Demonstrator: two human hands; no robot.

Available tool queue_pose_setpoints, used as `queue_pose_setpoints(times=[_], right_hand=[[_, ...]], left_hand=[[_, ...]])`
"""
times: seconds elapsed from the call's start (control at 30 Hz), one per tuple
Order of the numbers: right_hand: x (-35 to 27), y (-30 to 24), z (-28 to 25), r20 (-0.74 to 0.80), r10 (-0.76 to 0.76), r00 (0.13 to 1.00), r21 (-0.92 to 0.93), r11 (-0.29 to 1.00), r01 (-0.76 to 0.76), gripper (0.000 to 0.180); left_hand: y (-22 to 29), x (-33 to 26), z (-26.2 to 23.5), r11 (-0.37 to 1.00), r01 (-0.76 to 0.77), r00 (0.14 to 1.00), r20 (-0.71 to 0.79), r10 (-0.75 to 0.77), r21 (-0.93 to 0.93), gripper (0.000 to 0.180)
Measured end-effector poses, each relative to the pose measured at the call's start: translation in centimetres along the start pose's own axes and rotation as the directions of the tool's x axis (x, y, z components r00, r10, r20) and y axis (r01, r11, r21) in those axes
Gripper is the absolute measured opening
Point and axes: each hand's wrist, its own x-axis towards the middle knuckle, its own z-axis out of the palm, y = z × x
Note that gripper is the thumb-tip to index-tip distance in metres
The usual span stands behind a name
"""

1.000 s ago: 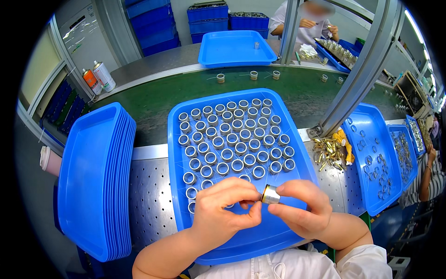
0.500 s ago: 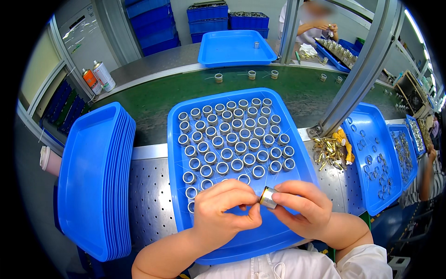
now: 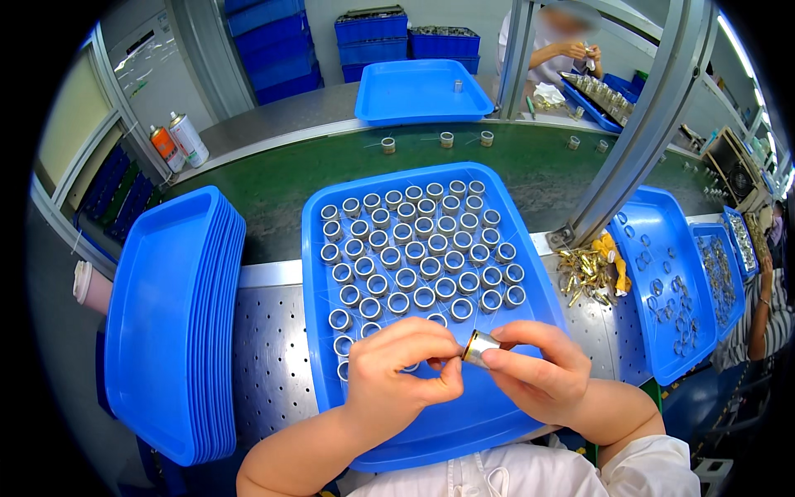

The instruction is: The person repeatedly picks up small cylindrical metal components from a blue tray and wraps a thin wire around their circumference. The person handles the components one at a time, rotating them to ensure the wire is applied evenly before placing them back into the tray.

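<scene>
My right hand (image 3: 542,364) grips a short silver metal cylinder (image 3: 480,349) between thumb and fingers, tilted, with a dark orange rim at its left end. At that rim, my left hand (image 3: 406,364) pinches thumb and forefinger together; whatever lies between those fingertips is too small to make out. Both hands are over the near part of a blue tray (image 3: 464,427). Rows of short ring-topped metal cylinders (image 3: 424,296) stand upright in it, with fine pale wires among them. My hands hide some of the nearest ones.
Nested blue trays (image 3: 166,331) stand at left. Beyond the tray runs a green conveyor belt (image 3: 273,195) carrying a few cylinders. Right of the tray are a metal post (image 3: 629,132), a pile of brass-coloured pieces (image 3: 582,273) and a blue tray of rings (image 3: 675,290). Another person works across the belt.
My hands and the held cylinder stay almost in place, with only slight finger movement. The cylinders on the belt have shifted slightly left.
</scene>
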Motion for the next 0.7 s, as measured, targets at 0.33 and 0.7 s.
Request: queue_pose_setpoints(times=[0.33,0.7], right_hand=[[0.01,0.08,-0.20,0.032,-0.024,0.999,0.003,1.000,0.024,0.037],[0.01,-0.02,0.08,0.001,0.002,1.000,0.023,1.000,-0.002,0.039]], left_hand=[[0.07,0.12,-0.23,0.999,0.020,1.000,0.011,-0.020,-0.030,0.015],[0.30,-0.01,-0.09,0.995,-0.043,0.999,0.002,0.043,0.090,0.016]])
